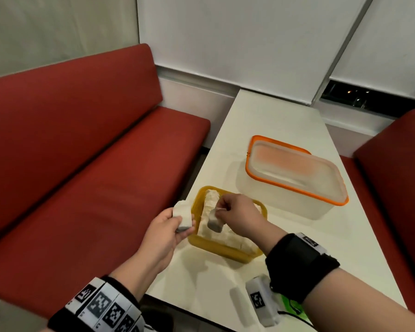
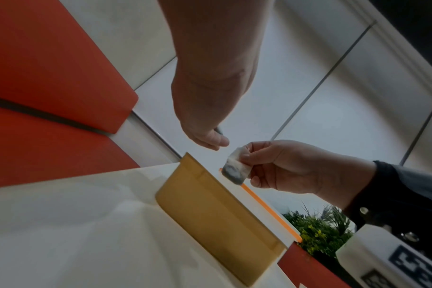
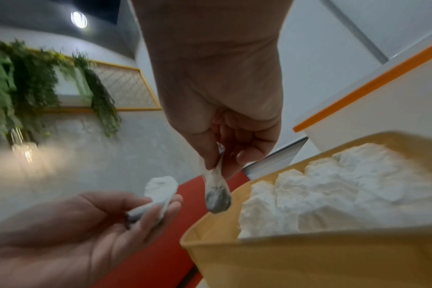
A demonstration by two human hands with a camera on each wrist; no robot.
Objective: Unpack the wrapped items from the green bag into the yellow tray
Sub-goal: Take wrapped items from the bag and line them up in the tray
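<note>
- Head view: right hand (image 1: pixel 237 218) pinching a small white-wrapped item with a dark end (image 1: pixel 215 225) above the shallow yellow plastic tray (image 1: pixel 225 250) on the white table (image 1: pixel 285 130); left hand (image 1: pixel 164 236) cradling a second white paper-wrapped item (image 1: pixel 182 215) just left of the tray. Lidded translucent orange-rimmed container (image 1: pixel 297 178) beyond.
- Left wrist view: pinched item (image 2: pixel 234 167) hanging over tray wall (image 2: pixel 219 218).
- Right wrist view: crumpled white wrapped items (image 3: pixel 345 187) filling tray; left palm loosely curled under its item (image 3: pixel 158 196).
</note>
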